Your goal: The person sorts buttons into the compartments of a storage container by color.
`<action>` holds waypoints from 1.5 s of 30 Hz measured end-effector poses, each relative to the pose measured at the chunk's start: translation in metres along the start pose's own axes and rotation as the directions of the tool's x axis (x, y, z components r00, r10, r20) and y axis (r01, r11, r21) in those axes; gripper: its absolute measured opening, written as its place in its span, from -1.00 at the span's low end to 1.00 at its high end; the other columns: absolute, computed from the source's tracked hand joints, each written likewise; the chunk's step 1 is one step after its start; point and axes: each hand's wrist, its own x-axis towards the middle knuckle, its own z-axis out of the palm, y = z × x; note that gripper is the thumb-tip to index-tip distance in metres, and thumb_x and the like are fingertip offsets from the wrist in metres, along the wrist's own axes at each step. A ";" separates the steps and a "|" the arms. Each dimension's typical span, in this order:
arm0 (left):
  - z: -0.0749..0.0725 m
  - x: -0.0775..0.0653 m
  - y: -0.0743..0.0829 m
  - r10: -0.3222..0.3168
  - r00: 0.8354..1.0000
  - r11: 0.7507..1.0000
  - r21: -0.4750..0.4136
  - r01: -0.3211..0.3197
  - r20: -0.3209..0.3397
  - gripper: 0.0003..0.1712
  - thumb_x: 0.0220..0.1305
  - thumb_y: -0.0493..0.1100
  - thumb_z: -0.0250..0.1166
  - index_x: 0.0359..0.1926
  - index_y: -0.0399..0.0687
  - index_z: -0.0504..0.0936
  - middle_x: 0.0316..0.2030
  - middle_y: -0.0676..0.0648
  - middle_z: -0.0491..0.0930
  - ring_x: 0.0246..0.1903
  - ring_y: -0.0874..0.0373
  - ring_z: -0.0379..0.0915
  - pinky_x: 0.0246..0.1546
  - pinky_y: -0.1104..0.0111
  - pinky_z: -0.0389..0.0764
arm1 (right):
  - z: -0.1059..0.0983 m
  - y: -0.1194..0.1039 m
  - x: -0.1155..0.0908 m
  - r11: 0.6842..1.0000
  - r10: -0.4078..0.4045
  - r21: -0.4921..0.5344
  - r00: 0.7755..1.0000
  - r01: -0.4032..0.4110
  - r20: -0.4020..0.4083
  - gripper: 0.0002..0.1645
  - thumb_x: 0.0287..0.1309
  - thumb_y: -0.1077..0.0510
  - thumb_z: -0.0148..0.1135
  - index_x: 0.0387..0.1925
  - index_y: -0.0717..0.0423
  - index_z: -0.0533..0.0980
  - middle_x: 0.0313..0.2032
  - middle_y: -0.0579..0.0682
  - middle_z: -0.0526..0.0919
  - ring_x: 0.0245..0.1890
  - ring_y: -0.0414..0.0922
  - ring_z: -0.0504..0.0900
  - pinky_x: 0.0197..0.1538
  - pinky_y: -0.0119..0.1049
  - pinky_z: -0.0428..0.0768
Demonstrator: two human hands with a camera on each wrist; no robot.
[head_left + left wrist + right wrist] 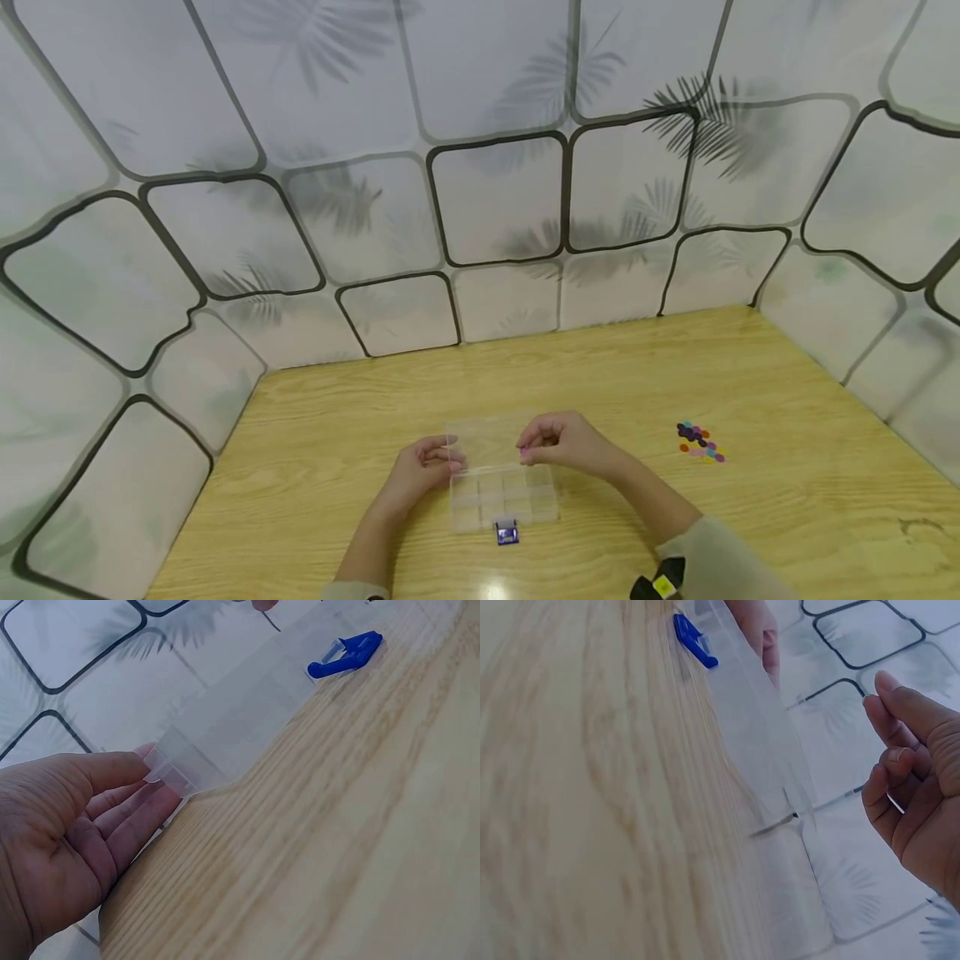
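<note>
Head view, L hand [415, 477] gripping box [492, 500], R hand [567, 443] pinching purple pc [523, 451]

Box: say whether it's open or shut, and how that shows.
Open. In the head view, the clear lid extends away behind the compartments rather than covering them.

Wood-grain tabletop [337, 400] | clear plastic compartment box [502, 500], lid open, blue clasp [507, 532] at near edge | small multicoloured discs [702, 443], clustered right
</note>
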 end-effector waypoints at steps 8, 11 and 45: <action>0.003 0.002 0.001 -0.004 1.000 1.000 0.016 0.004 -0.010 -0.37 0.15 -0.28 0.35 0.20 -0.44 0.36 -0.15 -0.21 0.63 -0.21 0.14 0.63 -0.21 0.32 0.66 | 0.014 -0.005 0.011 0.996 -0.004 -0.092 1.000 0.007 0.023 -0.74 0.11 0.15 0.34 -0.25 0.29 0.60 -0.40 -0.03 0.68 -0.44 -0.28 0.59 -0.39 -0.42 0.60; 0.004 0.003 0.001 -0.010 1.000 1.000 0.021 0.010 -0.005 -0.37 0.16 -0.25 0.35 0.20 -0.42 0.36 -0.15 -0.19 0.63 -0.20 0.14 0.62 -0.20 0.31 0.66 | 0.020 -0.005 0.015 0.991 0.000 -0.136 0.999 0.005 0.039 -0.78 0.09 0.15 0.35 -0.28 0.23 0.62 -0.42 -0.06 0.68 -0.49 -0.33 0.54 -0.47 -0.47 0.55; 0.003 0.000 0.000 -0.024 1.000 1.000 0.011 0.024 0.002 -0.39 0.19 -0.26 0.32 0.21 -0.40 0.36 -0.18 -0.12 0.62 -0.18 0.16 0.60 -0.18 0.31 0.65 | 0.040 -0.002 0.022 0.973 0.070 -0.227 0.992 -0.045 0.104 -0.77 0.07 0.12 0.37 -0.25 0.17 0.61 -0.50 -0.19 0.61 -0.49 -0.32 0.54 -0.40 -0.46 0.57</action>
